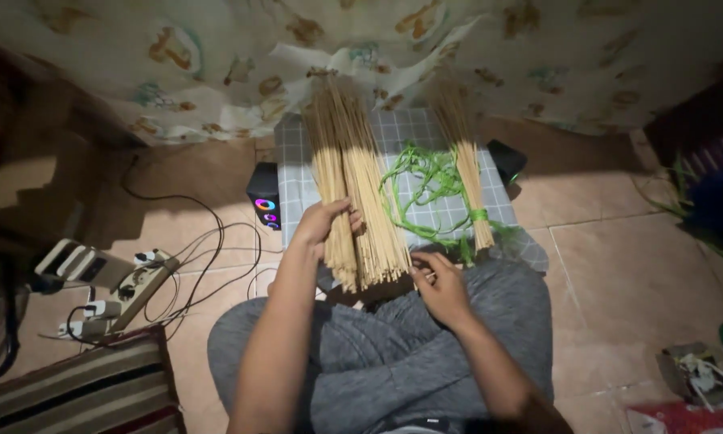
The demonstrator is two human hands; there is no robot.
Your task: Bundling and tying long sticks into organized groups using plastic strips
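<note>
A big loose pile of thin pale sticks (353, 185) lies along a low table under a grey checked cloth (409, 133). My left hand (323, 221) rests on the pile near its close end, fingers curled over some sticks. My right hand (440, 281) is at the table's near edge beside the pile's ends, pinching a few thin sticks. To the right lies a smaller bundle of sticks (467, 173) tied with a green strip. Loose green strips (421, 181) are tangled between the two.
A small black speaker with coloured lights (264, 197) stands left of the table. Cables and a power strip (128, 289) lie on the tiled floor at left. A patterned cloth (241, 56) hangs behind. Striped fabric (80, 394) sits at lower left, clutter (699, 378) at lower right.
</note>
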